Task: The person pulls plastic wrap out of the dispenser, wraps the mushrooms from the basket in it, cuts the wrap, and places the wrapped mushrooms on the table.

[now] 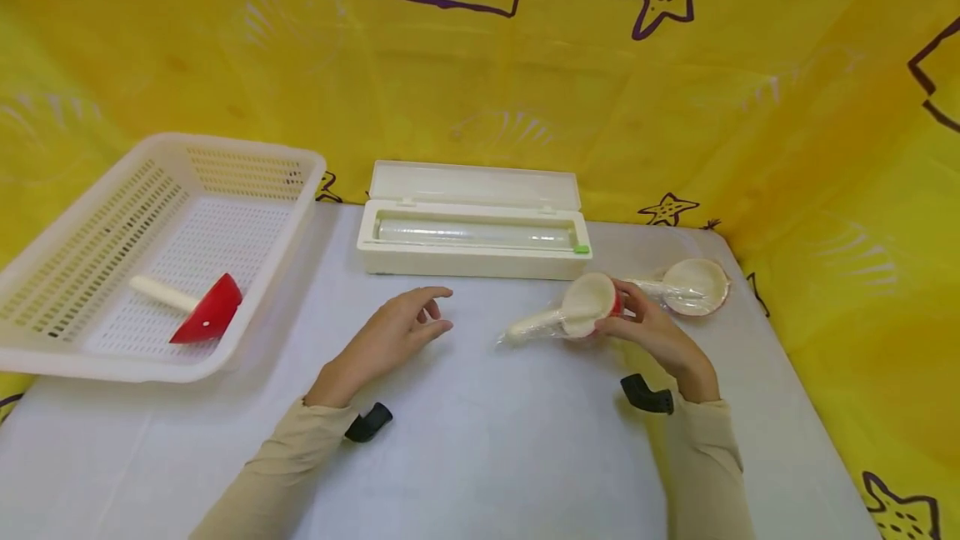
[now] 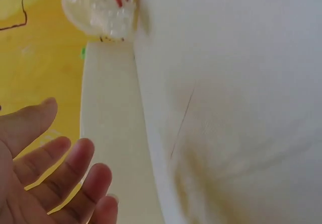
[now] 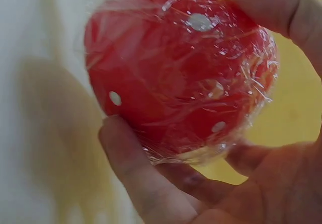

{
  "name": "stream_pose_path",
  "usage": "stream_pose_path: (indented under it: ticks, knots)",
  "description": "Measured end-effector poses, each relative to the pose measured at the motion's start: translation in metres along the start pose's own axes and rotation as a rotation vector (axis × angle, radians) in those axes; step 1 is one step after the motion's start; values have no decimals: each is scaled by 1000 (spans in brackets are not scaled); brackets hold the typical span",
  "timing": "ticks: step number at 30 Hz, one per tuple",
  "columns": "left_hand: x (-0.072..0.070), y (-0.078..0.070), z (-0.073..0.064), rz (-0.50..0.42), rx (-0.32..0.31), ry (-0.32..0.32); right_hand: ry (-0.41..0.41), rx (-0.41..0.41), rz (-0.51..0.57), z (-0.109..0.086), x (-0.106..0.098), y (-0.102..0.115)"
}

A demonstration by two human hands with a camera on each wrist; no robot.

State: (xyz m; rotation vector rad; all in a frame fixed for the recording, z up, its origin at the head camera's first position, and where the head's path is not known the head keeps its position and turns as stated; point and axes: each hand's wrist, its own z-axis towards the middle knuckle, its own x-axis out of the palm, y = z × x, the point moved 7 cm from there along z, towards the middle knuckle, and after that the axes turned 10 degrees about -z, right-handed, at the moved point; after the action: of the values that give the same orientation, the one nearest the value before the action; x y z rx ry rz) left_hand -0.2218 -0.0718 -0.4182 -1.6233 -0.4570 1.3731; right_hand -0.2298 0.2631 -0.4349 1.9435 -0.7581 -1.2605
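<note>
My right hand (image 1: 652, 327) grips a mushroom-shaped piece (image 1: 590, 300) wrapped in clear film. Its red cap (image 3: 166, 73) with white dots lies between thumb and fingers in the right wrist view. The cream stem points left and down, loose film trailing from its end. My left hand (image 1: 393, 340) hovers over the table, fingers loosely bent and holding nothing; in the left wrist view its fingers (image 2: 75, 168) are spread. Behind the hands stands a cling film dispenser (image 1: 472, 263), lid up, with a film roll (image 1: 472, 232) and a green slider (image 1: 581, 249).
At the back right lies a second film-wrapped mushroom piece (image 1: 696, 286), partly behind my right hand. A white perforated basket (image 1: 262, 307) on the left contains a third one, red-capped and bare (image 1: 210, 313). Yellow patterned cloth (image 1: 480, 107) hangs behind the white table (image 1: 480, 457).
</note>
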Motion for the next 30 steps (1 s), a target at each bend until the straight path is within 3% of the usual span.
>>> stream_pose_path:
  ticks: [5,10,15,18,23,27,30]
  knots:
    - [-23,-4,6,73,71,-115,-28,54,-28,-17,-29,-22]
    - [-43,-5,15,171,135,-205,-55,40,-35,-36,-55,-41]
    - [-64,1,27,249,148,-259,-65,-48,150,-50,-73,-60]
    - [-72,4,34,280,132,-258,-57,-95,294,-57,-79,-71]
    - [-79,14,42,313,63,-207,-87,-100,348,-65,-87,-83]
    - [-82,22,46,335,21,-181,-125,-55,319,-66,-89,-89]
    - [-84,26,49,330,-4,-162,-159,33,171,-64,-90,-91]
